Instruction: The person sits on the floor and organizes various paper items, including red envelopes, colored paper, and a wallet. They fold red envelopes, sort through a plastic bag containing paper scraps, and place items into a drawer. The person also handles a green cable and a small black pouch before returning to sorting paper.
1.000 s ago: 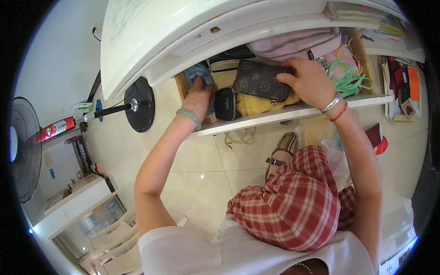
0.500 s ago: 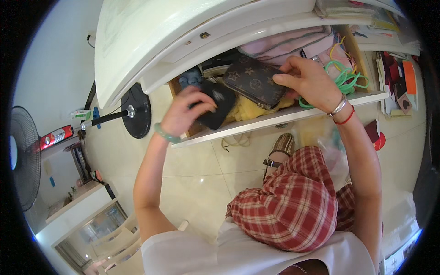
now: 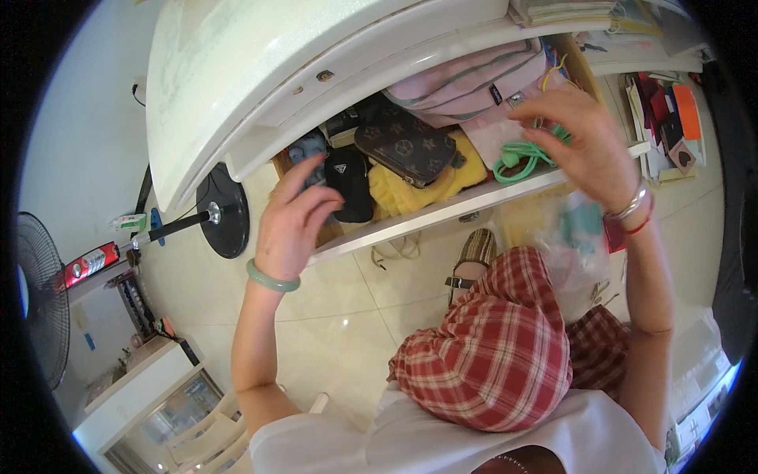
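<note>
The left hand (image 3: 288, 225) is over the front left corner of the drawer (image 3: 410, 223), its fingers spread and slightly bent. Their tips reach the black pouch (image 3: 351, 188); contact cannot be told. That pouch lies near the front left corner, just beside the brown pouch (image 3: 407, 150). The brown pouch rests at a slant on the yellow cloth (image 3: 399, 196), near the middle of the drawer.

The right hand (image 3: 594, 150) is above the front edge toward the right end, the thumb apart from the half-curled fingers and nothing seen between them. Nearest to it is the green cord (image 3: 517, 160), coiled near the front edge. The pink bag (image 3: 466, 83) lies along the back edge toward the right, and something blue (image 3: 306, 146) sits at the left end, partly hidden by the left hand.
</note>
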`<action>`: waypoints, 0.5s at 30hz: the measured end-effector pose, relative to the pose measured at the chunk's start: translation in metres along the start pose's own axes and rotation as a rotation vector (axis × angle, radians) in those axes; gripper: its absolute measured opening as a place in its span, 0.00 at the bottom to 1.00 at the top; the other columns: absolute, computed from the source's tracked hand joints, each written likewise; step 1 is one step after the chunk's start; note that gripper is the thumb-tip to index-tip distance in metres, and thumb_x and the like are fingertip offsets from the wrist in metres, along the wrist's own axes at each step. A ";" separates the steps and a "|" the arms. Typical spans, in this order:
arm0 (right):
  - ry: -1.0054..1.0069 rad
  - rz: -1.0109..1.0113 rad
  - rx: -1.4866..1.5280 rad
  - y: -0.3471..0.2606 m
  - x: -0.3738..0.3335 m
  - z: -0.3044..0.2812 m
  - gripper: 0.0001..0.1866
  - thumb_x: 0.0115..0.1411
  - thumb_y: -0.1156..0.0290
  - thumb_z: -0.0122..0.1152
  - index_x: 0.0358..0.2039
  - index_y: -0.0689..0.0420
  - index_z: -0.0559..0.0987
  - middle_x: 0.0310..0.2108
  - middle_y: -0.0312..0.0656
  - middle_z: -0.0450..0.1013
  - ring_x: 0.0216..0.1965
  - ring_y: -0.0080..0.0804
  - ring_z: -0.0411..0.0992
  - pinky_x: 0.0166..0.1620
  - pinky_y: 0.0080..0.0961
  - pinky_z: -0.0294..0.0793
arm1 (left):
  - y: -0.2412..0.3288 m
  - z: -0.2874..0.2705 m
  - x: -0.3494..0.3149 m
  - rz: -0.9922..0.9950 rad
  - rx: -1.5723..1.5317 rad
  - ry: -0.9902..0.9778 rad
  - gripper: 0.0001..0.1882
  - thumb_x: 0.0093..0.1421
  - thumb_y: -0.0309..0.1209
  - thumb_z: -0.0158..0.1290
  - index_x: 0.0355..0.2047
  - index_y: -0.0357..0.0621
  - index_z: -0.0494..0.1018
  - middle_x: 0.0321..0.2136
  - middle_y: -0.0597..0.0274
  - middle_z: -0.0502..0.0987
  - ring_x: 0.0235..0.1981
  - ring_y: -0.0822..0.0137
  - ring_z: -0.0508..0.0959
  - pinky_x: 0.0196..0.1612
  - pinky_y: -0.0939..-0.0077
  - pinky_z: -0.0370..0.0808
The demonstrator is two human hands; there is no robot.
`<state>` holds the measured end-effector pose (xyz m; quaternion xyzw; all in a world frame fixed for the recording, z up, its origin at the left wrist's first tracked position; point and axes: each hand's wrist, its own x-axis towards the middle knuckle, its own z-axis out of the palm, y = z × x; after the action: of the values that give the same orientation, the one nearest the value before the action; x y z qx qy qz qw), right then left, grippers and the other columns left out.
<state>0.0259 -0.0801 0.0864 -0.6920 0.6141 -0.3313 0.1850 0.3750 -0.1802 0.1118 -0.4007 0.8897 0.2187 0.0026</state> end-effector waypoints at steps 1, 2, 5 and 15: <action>-0.106 0.067 0.045 0.006 -0.003 -0.011 0.09 0.50 0.72 0.65 0.34 0.55 0.80 0.29 0.41 0.75 0.34 0.39 0.74 0.41 0.35 0.71 | 0.007 0.002 0.009 0.175 0.024 0.008 0.04 0.55 0.28 0.58 0.32 0.46 0.77 0.57 0.54 0.69 0.55 0.56 0.71 0.56 0.66 0.68; -0.208 0.133 0.091 0.012 -0.004 -0.017 0.08 0.50 0.72 0.65 0.33 0.55 0.80 0.28 0.41 0.75 0.34 0.39 0.73 0.40 0.35 0.71 | 0.014 0.005 0.019 0.351 0.051 0.017 0.05 0.54 0.28 0.59 0.32 0.47 0.77 0.60 0.55 0.67 0.59 0.54 0.68 0.58 0.63 0.66; -0.297 0.054 -0.105 0.023 -0.003 -0.014 0.10 0.47 0.69 0.68 0.29 0.56 0.78 0.26 0.41 0.74 0.31 0.40 0.73 0.37 0.33 0.71 | 0.037 0.018 0.048 0.484 0.242 -0.045 0.05 0.52 0.30 0.59 0.30 0.49 0.76 0.60 0.63 0.67 0.64 0.55 0.62 0.62 0.60 0.61; -0.510 0.274 -0.138 0.037 0.010 0.007 0.17 0.41 0.60 0.73 0.29 0.55 0.78 0.25 0.40 0.74 0.32 0.39 0.73 0.34 0.35 0.71 | 0.027 0.050 0.052 0.411 0.368 0.048 0.07 0.52 0.29 0.57 0.32 0.49 0.75 0.59 0.61 0.68 0.55 0.54 0.71 0.47 0.61 0.73</action>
<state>0.0037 -0.0969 0.0594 -0.6744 0.6567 -0.0759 0.3289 0.3122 -0.1821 0.0675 -0.2097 0.9769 0.0397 0.0100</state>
